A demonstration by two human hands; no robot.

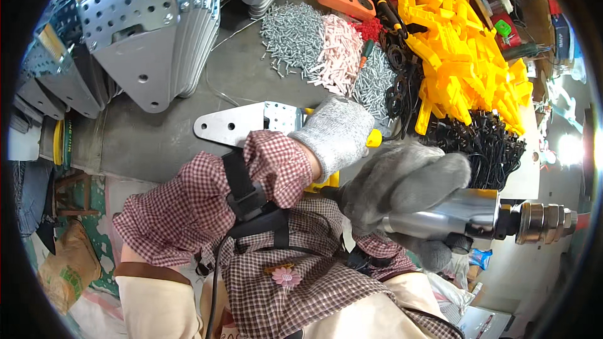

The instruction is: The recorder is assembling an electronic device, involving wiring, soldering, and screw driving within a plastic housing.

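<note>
My left hand (336,133), in a light grey knit glove, is closed over the right end of a flat metal bracket (229,123) on the bench. A yellow plastic part (375,138) sticks out past its fingers, and more yellow shows below the wrist. The glove hides how the part and bracket meet. My right hand (402,185), in a thick dark grey glove, grips a silver air screwdriver (461,210). The tool lies sideways, its hose fitting to the right and its dark front end toward the bracket. That tip is partly hidden by the glove.
Stacked grey brackets (135,56) stand at the far left. Behind my hands lie piles of screws (292,37), pink plugs (339,53) and an orange multimeter (345,0). Yellow plastic parts (465,56) heap up at right, beside black cables (480,147).
</note>
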